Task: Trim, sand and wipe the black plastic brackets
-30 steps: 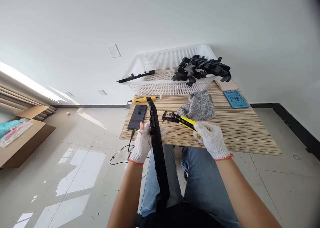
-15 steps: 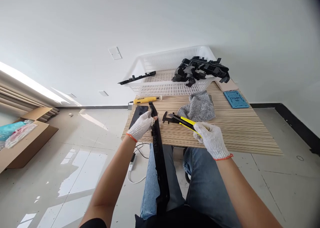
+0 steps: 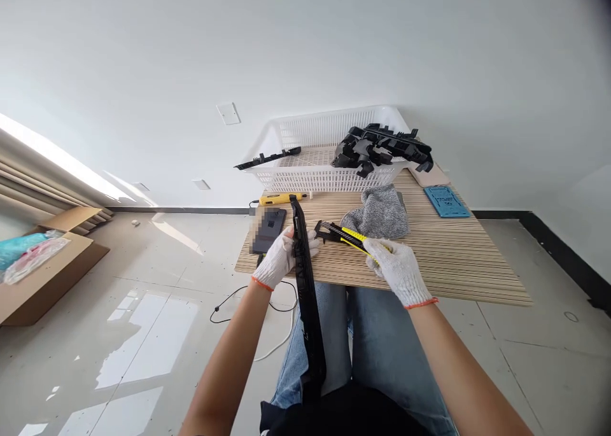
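My left hand (image 3: 281, 256), in a white knit glove with an orange cuff, is closed around the upper part of a long black plastic strip (image 3: 309, 296). The strip slants down over the table's front edge to my lap. My gloved right hand (image 3: 395, 264) grips a black and yellow caliper (image 3: 344, 235). The caliper's jaws point left, close to the strip and the left fingertips; whether they touch is unclear. Behind the caliper lies a crumpled grey cloth (image 3: 379, 213). A dark phone (image 3: 270, 231) rests left of the strip, partly behind my left hand.
A white plastic basket (image 3: 310, 182) stands at the back of the wooden table (image 3: 458, 258), with several black plastic parts (image 3: 382, 146) piled at its right. A yellow corded tool (image 3: 277, 199) lies before it. A blue flat case (image 3: 447, 202) is at right. An open cardboard box (image 3: 57, 277) sits on the floor.
The caliper's jaws have come nearer to the black strip, and my left fingers now show on the strip's right side. The view has shifted slightly.
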The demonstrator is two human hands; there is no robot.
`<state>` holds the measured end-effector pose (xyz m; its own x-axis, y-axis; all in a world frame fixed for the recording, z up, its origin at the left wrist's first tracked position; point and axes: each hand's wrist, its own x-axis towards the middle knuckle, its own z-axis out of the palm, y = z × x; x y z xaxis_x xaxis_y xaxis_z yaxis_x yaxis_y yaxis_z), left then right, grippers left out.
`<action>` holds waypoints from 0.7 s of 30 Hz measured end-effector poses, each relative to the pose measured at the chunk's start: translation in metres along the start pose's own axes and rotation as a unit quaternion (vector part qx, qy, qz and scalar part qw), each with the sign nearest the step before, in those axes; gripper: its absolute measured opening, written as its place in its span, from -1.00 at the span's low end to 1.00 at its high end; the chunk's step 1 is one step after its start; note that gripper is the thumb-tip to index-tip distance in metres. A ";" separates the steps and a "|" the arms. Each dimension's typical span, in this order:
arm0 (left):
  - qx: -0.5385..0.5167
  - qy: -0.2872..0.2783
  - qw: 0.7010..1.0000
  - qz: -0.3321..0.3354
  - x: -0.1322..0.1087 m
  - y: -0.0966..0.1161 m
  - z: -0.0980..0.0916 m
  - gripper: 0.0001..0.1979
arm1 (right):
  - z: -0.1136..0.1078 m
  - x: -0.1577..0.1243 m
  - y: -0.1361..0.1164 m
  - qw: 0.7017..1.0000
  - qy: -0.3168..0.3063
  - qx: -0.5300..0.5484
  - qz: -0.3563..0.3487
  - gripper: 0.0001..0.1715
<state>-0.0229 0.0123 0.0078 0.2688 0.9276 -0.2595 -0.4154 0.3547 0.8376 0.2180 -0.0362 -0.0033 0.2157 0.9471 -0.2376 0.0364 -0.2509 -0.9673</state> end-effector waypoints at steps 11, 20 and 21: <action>-0.013 0.026 0.998 0.056 -0.017 -0.023 0.011 -0.42 | -0.007 0.006 -0.009 0.995 -0.093 0.011 0.019 -0.34; 0.172 0.034 0.977 0.123 -0.024 -0.024 0.016 -0.27 | -0.005 0.010 -0.004 0.994 -0.089 -0.063 -0.006 -0.35; 0.168 0.029 0.979 0.116 -0.024 -0.024 0.016 -0.26 | -0.005 0.011 -0.003 0.995 -0.078 -0.063 -0.012 -0.35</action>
<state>-0.0057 -0.0202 0.0011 0.1473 0.9871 -0.0621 -0.1485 0.0841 0.9853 0.2254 -0.0266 -0.0029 0.0605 0.9699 -0.2357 0.1634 -0.2426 -0.9563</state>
